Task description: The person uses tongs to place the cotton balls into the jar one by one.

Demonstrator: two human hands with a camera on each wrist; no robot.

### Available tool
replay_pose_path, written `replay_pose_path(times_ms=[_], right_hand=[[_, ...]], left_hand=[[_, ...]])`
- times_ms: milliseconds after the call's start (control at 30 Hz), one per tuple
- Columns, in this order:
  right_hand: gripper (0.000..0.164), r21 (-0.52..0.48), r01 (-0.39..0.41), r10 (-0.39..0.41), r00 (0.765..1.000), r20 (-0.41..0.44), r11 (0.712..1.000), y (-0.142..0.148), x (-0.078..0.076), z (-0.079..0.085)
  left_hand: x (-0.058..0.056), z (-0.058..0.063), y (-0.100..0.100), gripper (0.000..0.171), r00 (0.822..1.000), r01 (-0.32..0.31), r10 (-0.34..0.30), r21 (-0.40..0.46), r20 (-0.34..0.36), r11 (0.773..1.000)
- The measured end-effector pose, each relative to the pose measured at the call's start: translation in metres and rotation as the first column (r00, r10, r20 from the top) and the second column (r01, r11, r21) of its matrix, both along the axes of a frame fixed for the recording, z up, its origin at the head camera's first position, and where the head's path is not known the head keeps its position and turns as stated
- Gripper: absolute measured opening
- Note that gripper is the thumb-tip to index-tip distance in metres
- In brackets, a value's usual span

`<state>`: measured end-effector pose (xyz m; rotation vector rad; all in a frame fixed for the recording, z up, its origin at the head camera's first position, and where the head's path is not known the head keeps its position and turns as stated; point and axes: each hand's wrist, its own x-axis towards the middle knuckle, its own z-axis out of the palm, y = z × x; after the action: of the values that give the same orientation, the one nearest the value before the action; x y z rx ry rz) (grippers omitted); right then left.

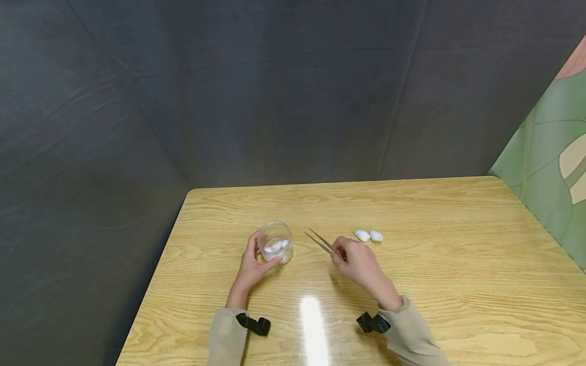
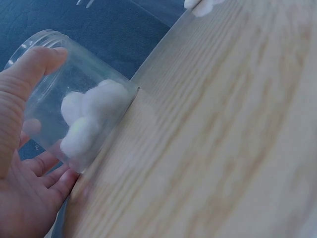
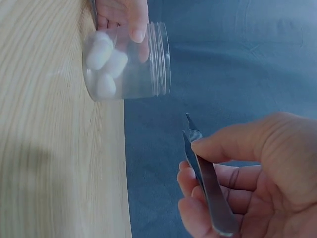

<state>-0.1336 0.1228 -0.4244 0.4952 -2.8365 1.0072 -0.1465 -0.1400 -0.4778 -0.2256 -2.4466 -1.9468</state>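
Observation:
A clear plastic jar with a threaded rim stands upright on the table, with several white cotton balls at its bottom. My left hand grips the jar from the left, thumb across the near side and fingers behind. To the right of the jar, my right hand pinches metal tweezers between thumb and fingers. The tweezers' tips are apart with nothing between them, pointing up and left toward the jar. Two more cotton balls lie on the table just beyond the right hand.
The wooden table reaches back to a dark cloth partition. A green patterned panel borders its right side. Black wrist cameras sit on both sleeves.

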Motion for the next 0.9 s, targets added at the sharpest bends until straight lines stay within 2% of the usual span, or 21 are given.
replay_pose_path(times_ms=[233, 467, 900], right_hand=[[0.005, 0.020, 0.015, -0.015, 1.000, 0.008, 1.000, 0.010, -0.001, -0.002], [0.007, 0.061, 0.025, -0.022, 0.999, -0.038, 0.998, 0.022, -0.003, -0.007], [0.008, 0.100, 0.046, -0.043, 0.998, -0.039, 0.994, 0.042, -0.002, -0.010]], left_hand=[[0.000, -0.001, 0.000, 0.081, 1.000, -0.001, 0.002, 0.008, -0.008, 1.000], [0.000, -0.002, 0.000, 0.081, 1.000, -0.003, 0.003, 0.013, -0.008, 1.000], [0.000, -0.002, 0.000, 0.081, 1.000, 0.001, -0.001, 0.021, -0.010, 1.000]])
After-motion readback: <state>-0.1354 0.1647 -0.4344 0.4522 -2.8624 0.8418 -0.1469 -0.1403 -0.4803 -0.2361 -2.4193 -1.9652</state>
